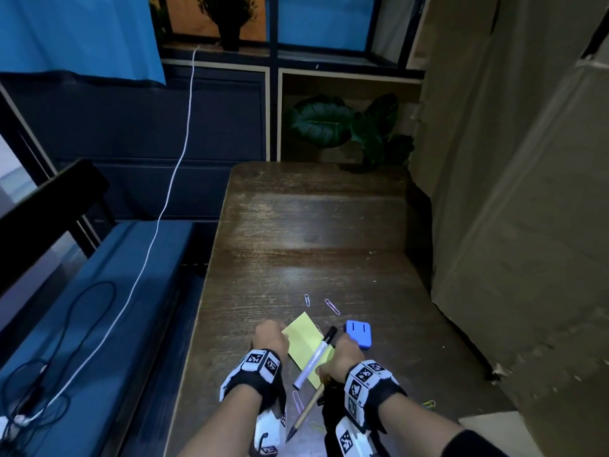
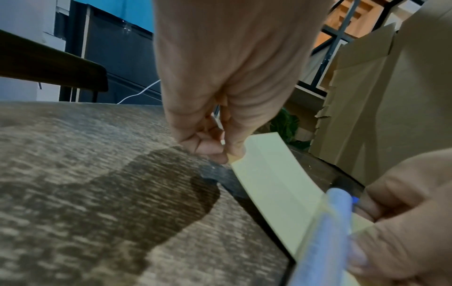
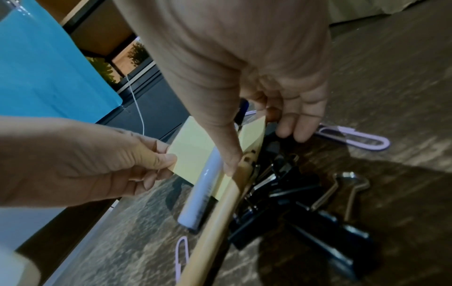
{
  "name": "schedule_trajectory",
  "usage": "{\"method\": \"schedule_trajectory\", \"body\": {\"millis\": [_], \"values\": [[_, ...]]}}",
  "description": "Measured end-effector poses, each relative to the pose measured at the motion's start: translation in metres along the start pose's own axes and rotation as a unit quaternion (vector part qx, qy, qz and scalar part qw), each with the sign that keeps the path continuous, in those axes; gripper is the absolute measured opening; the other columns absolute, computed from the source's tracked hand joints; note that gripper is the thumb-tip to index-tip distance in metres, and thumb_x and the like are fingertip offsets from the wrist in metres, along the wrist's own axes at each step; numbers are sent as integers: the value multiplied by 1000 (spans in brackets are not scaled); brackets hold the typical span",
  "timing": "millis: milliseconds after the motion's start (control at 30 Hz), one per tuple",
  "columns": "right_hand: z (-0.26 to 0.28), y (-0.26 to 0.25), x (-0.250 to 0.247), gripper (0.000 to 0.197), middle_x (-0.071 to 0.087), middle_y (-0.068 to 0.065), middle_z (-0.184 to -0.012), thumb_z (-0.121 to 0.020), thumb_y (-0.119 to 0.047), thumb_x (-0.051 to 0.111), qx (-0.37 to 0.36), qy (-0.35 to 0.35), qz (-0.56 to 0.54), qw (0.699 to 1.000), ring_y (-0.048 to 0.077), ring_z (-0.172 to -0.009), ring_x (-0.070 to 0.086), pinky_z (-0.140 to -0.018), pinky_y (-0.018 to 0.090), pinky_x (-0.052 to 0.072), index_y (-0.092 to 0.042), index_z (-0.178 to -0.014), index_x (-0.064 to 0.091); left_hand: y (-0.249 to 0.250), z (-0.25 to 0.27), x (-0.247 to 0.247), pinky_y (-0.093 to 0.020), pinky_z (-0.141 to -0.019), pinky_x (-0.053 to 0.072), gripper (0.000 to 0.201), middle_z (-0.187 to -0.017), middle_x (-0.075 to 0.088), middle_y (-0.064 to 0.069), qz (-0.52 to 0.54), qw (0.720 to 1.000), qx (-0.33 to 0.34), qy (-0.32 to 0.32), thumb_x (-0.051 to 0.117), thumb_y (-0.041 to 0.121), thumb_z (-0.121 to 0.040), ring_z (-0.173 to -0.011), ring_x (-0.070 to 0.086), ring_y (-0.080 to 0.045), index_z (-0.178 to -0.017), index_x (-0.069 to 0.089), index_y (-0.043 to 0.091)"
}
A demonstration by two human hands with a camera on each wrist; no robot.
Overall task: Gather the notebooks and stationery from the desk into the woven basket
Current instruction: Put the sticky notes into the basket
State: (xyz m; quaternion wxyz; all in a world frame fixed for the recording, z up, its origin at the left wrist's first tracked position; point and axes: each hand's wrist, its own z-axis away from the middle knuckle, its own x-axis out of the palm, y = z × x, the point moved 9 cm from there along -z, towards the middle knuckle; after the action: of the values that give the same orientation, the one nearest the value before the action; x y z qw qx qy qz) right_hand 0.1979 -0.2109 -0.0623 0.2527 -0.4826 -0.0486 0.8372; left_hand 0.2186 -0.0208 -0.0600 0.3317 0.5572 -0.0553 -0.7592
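Early stage; no basket in view. Your left hand (image 1: 270, 338) pinches yellow sticky pad (image 1: 304, 338); your right hand (image 1: 341, 361) clasps white marker (image 1: 314, 357), wooden pencil (image 1: 306, 412). Clips, blue sharpener (image 1: 359, 333) remain on desk (image 1: 313, 232).

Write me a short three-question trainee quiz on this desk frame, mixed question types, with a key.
1. True or false: the woven basket shows in the head view.
2. Which item lies on the desk untouched? A) blue eraser B) yellow notepad C) wooden pencil
3. Fill in: across the notepad lies a white ____.

Key: 1 false. 2 A; the left hand pinches the notepad's edge, and the right hand holds the pencil against it. 3 pen.
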Motion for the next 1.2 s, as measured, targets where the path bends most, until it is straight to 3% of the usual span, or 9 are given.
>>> {"method": "schedule_trajectory", "body": {"millis": [133,300,467,633,767,867,967,1100,1200], "values": [[3,3,-18,47,50,12,-129,-81,-22,69,-13,18,30,999,24,-104,59,-85,30,49,-7,-121,50,10,9,-15,-29,-83,49,15,-111,67,-8,63,997,16,44,59,12,-87,-103,63,-26,-96,71,17],[8,12,-44,35,56,12,-128,-88,-18,56,-18,41,32,998,27,-115,58,-89,30,47,-8,-121,52,38,26,-47,-29,-80,48,14,-103,69,-11,112,987,78,88,59,9,-87,-97,64,-27,-91,71,12],[27,12,-68,51,50,14,-133,-86,-16,62,-42,59,-12,997,30,-123,52,-96,32,44,-7,-131,42,70,66,-93,-25,-79,43,12,-101,66,-9,130,965,174,147,59,10,-90,-95,62,-25,-92,70,7],[81,-5,-115,69,41,20,-141,-84,-10,63,-174,157,-109,966,32,-132,42,-107,29,32,-5,-145,32,89,130,-125,-26,-81,44,9,-91,70,-8,165,930,276,179,63,4,-84,-86,62,-22,-83,70,8],[145,1,-163,31,65,15,-108,-82,0,59,-288,268,-129,910,28,-101,61,-79,13,34,-5,-112,64,91,189,-134,-19,-75,42,10,-88,71,-6,207,902,326,191,63,2,-83,-81,62,-16,-84,69,9],[191,19,-178,17,67,12,-92,-83,-2,59,-341,290,-61,892,25,-85,61,-73,22,37,-6,-97,67,87,226,-121,-21,-77,48,8,-86,71,1,238,901,325,162,64,6,-83,-79,64,-13,-84,67,13],[218,55,-171,12,66,10,-86,-81,-2,60,-332,245,0,911,26,-83,60,-73,34,43,-8,-90,65,87,256,-90,-2,-65,39,2,-81,67,4,231,909,331,103,67,12,-83,-73,59,-9,-84,66,13],[231,107,-144,24,58,-1,-73,-81,-3,59,-281,160,56,944,25,-76,60,-63,34,41,-20,-70,47,98,292,-51,-13,-67,36,10,-88,68,-3,186,901,385,77,67,15,-84,-79,59,-15,-92,66,9],[234,142,-120,27,63,0,-76,-81,-3,57,-239,137,104,956,20,-76,61,-62,28,40,-24,-66,48,104,312,-21,-23,-73,43,16,-92,68,-5,156,900,405,45,64,12,-85,-82,61,-19,-101,63,11]]}}
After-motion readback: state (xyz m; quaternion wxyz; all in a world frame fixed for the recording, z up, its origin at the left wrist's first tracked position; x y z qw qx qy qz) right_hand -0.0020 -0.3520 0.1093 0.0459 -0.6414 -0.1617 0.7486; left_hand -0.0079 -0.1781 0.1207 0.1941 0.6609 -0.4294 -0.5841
